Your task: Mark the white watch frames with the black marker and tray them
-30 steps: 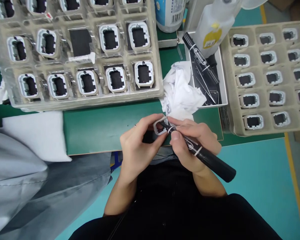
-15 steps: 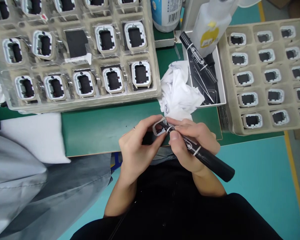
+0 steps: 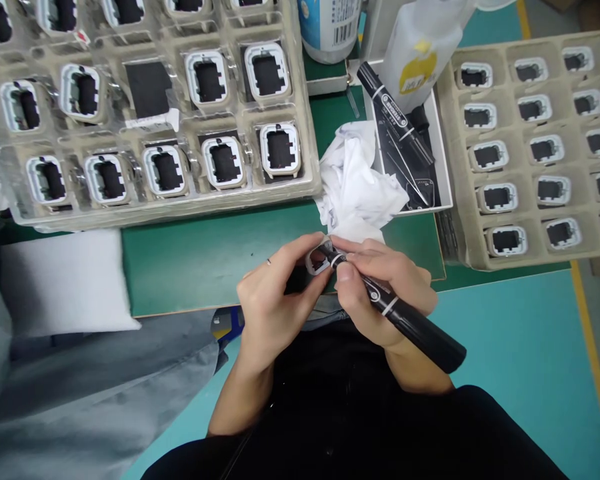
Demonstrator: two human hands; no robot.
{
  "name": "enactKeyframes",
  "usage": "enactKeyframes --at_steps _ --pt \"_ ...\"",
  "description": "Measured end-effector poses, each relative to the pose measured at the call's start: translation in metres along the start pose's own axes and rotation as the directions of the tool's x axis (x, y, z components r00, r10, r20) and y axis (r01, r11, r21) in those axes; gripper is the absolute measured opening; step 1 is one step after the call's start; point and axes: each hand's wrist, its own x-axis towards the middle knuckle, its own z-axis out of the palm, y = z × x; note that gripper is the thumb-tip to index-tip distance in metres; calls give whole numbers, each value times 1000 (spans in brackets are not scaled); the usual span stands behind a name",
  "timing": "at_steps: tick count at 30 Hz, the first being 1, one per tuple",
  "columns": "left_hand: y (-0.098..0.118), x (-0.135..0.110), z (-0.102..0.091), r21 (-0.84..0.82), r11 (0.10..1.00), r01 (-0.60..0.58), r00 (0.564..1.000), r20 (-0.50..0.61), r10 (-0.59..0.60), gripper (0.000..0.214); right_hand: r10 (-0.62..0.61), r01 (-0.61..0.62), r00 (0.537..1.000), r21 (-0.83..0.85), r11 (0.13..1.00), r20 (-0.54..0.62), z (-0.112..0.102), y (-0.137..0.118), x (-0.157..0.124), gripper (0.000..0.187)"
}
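Between the thumb and fingers of my left hand point(image 3: 275, 293) is a small whitish watch-case frame point(image 3: 316, 261), tilted, its far side partly covered by fingers. My right hand point(image 3: 385, 287) is closed around a black marker pen point(image 3: 405, 320), whose tip end reaches into or against the frame's opening; the exact contact is hidden. The fingertips of my right hand come close to the frame's upper edge. Just beyond both hands lies a crumpled white cloth point(image 3: 357, 177) on the green table mat point(image 3: 190, 260).
A plastic tray point(image 3: 170, 207) of similar frames stands at the left, a pulp tray point(image 3: 460, 240) of more at the right. A white box point(image 3: 447, 193) holds another marker point(image 3: 397, 113) and a bottle point(image 3: 415, 60). White foam point(image 3: 70, 280) lies near a person's grey clothing point(image 3: 105, 393).
The marker's rear end has swung slightly down and left, while the frame stays in my left hand. The neighbouring person's grey sleeve has drawn back left, uncovering more of the foam.
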Motion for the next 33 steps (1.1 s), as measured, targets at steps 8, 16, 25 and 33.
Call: enactKeyframes --at_steps 8,16,25,33 --pt "-2 -1 -1 23 999 26 1000 17 -26 37 -78 78 997 -4 997 26 -1 4 1 23" --pt "-1 -3 -1 25 999 21 1000 10 -22 35 -68 68 998 -19 998 7 -2 3 2 22" --pt "-1 -1 -1 19 1000 18 1000 10 -18 34 -46 46 999 3 999 26 -2 4 0 19" --pt "-2 1 -2 -37 995 88 995 51 -86 38 -53 52 998 21 998 19 -2 5 2 20"
